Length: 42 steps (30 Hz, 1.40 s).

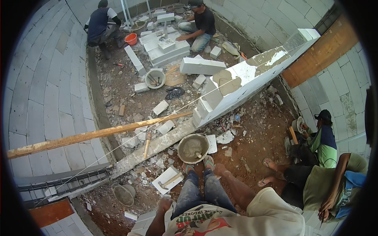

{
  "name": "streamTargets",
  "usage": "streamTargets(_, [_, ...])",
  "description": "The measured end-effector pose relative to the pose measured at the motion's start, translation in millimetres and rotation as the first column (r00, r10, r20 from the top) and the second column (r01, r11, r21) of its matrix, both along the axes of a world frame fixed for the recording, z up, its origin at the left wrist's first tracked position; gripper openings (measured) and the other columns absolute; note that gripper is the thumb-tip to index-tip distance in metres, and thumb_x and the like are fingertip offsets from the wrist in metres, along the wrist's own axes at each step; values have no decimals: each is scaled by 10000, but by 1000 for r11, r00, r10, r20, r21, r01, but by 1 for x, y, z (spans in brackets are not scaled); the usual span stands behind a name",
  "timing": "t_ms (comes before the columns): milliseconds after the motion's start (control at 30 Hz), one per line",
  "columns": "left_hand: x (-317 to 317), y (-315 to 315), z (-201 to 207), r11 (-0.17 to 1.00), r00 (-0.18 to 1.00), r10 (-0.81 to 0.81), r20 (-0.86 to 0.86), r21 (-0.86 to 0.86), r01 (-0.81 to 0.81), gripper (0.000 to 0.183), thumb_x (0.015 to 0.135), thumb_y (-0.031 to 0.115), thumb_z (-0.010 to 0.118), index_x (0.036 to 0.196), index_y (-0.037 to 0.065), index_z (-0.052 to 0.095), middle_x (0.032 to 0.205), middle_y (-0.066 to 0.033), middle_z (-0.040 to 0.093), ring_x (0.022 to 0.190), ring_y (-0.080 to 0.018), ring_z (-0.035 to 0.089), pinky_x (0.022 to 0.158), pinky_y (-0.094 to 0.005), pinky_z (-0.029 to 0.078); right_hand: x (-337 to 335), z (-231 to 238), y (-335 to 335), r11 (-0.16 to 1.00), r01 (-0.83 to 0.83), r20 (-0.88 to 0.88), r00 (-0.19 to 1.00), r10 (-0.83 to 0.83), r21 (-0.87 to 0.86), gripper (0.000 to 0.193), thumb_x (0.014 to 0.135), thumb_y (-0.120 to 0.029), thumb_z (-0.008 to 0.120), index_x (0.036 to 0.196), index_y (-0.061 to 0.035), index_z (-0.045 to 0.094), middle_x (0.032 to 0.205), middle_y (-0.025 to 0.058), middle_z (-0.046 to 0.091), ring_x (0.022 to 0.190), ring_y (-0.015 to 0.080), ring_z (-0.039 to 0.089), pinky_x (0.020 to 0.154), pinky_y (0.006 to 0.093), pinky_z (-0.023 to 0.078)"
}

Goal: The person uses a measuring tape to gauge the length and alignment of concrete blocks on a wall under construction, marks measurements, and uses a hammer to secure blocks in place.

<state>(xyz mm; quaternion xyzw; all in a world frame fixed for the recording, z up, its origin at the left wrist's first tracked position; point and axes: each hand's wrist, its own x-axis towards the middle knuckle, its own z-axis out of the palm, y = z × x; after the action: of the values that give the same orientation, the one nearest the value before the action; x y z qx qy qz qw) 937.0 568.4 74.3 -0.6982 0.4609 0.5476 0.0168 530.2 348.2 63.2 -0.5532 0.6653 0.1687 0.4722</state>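
My left hand (165,203) hangs low beside my left leg, its fingers turned down and too small to make out. My right hand (221,170) is stretched forward beside my right foot, fingers hidden behind its back; no tool shows in it. Just ahead of my sandals is a bucket (180,152) of grey mortar, with a light-coloured handle sticking up inside near the rim. Nearest my left hand lies a white block (162,177) with a wooden-handled hammer (172,180) on it. Farther ahead, another wooden-handled tool (147,145) rests by the concrete beam (157,139).
A low block wall (232,96), mortar on top, runs to the far right. A string and a timber (98,135) cross leftward. Another bucket (124,194) stands left. Two people (199,25) (103,25) work by stacked blocks (167,53); others (325,141) (334,181) are at right.
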Motion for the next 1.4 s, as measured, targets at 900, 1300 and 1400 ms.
streamTargets(900, [-115, -647, 213, 781, 828, 337, -449, -358, -512, 85, 906, 77, 619, 990, 82, 630, 776, -54, 660, 594, -171, 646, 536, -382, 558, -242, 66, 172, 478, 859, 232, 434, -870, 185, 357, 901, -43, 705, 1229, -143, 607, 848, 88, 736, 628, 194, 677, 501, 352, 523])
streamTargets(1300, [-125, -644, 218, 802, 831, 381, -406, -302, -516, 11, 911, 111, 641, 914, 112, 651, 780, -29, 662, 622, -162, 645, 633, -398, 573, -249, 32, 211, 417, 879, 325, 334, -885, 232, 342, 895, -58, 717, 1215, -122, 616, 873, 99, 732, 659, 210, 679, 538, 365, 530])
streamTargets(1400, [-131, -636, 217, 802, 839, 396, -372, -304, -514, 55, 915, 148, 671, 945, 102, 677, 787, -24, 664, 633, -172, 648, 672, -406, 589, -247, 30, 211, 410, 882, 339, 322, -884, 232, 339, 893, -62, 720, 1211, -117, 618, 880, 102, 732, 667, 214, 679, 547, 369, 531])
